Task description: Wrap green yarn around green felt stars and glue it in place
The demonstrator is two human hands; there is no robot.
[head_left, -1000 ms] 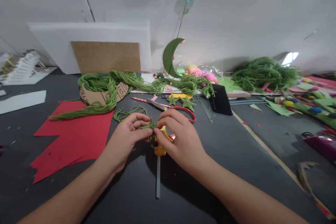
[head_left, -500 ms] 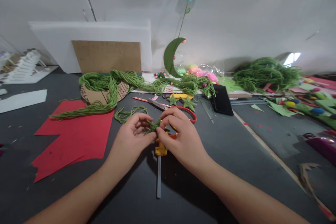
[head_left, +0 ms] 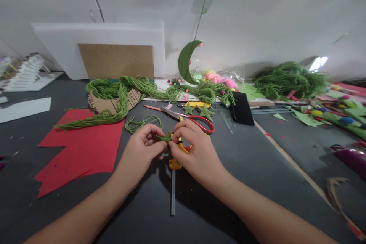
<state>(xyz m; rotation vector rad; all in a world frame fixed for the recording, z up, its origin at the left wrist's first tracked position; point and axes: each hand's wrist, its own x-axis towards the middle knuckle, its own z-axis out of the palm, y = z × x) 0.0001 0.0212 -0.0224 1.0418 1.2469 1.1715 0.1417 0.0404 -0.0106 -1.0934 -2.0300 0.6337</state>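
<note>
Between my two hands is a small green yarn-wrapped star (head_left: 166, 137), its shape partly covered by fingers. My left hand (head_left: 142, 150) pinches its left side with thumb and fingertips. From the right, the fingers of my right hand (head_left: 194, 146) are closed on its other edge. Below them on the dark table lies a yellow glue gun (head_left: 175, 164), partly hidden, with a long greyish glue stick (head_left: 173, 194) pointing toward me. Just beyond my hands are red-handled scissors (head_left: 204, 122), a loose strand of green yarn (head_left: 140, 123) and two green stars (head_left: 205, 112).
Red paper (head_left: 85, 152) lies at left beneath a hank of green yarn (head_left: 122, 99) and brown cardboard (head_left: 107, 105). Behind are a yellow cutter (head_left: 197, 105), a black phone (head_left: 242, 108) and a green crescent moon (head_left: 185, 61). More yarn (head_left: 291, 80) is heaped at right.
The star has been tilted and now shows more edge-on. Both hands have shifted slightly, fingers still around it. Everything else on the table stays put.
</note>
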